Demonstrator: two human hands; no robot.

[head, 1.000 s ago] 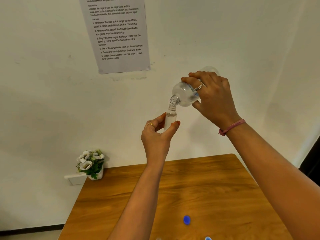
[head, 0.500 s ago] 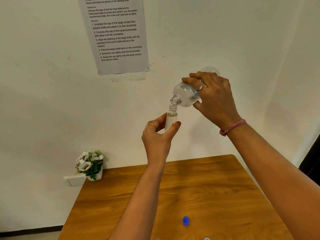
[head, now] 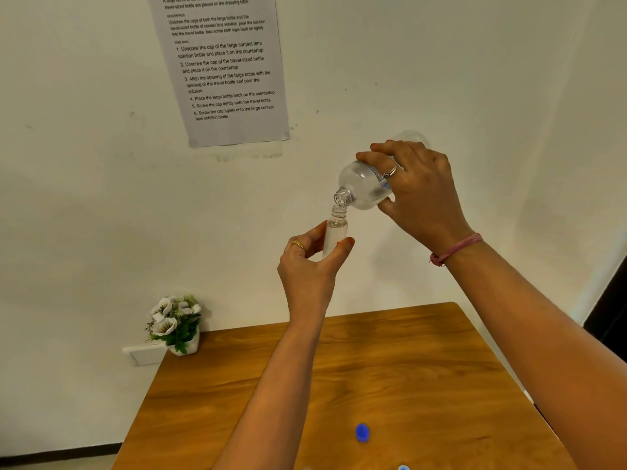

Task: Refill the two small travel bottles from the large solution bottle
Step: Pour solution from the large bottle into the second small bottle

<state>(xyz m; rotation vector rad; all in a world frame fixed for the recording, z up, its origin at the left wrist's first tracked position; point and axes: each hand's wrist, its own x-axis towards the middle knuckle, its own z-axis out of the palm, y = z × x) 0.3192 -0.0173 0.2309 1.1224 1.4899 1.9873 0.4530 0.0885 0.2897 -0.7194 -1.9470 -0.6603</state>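
My right hand (head: 419, 195) grips the large clear solution bottle (head: 361, 186), tipped with its open neck pointing down and left. Its mouth sits just above the open top of a small clear travel bottle (head: 336, 228). My left hand (head: 310, 266) holds that small bottle upright between thumb and fingers, well above the table. Clear liquid shows in the small bottle's upper part; the hand hides its lower part. A blue cap (head: 362, 432) lies on the wooden table (head: 407, 351). Another blue cap (head: 403, 467) peeks in at the bottom edge. No second travel bottle can be made out.
A small white pot of white flowers (head: 176, 325) stands at the table's back left corner beside a white wall fixture (head: 144, 354). A printed instruction sheet (head: 225, 67) is taped to the white wall. A dark opening (head: 610, 310) shows at the far right.
Both hands and both bottles keep nearly the same pose, mouths aligned. The view has tilted slightly upward, so the table and caps sit lower in frame.
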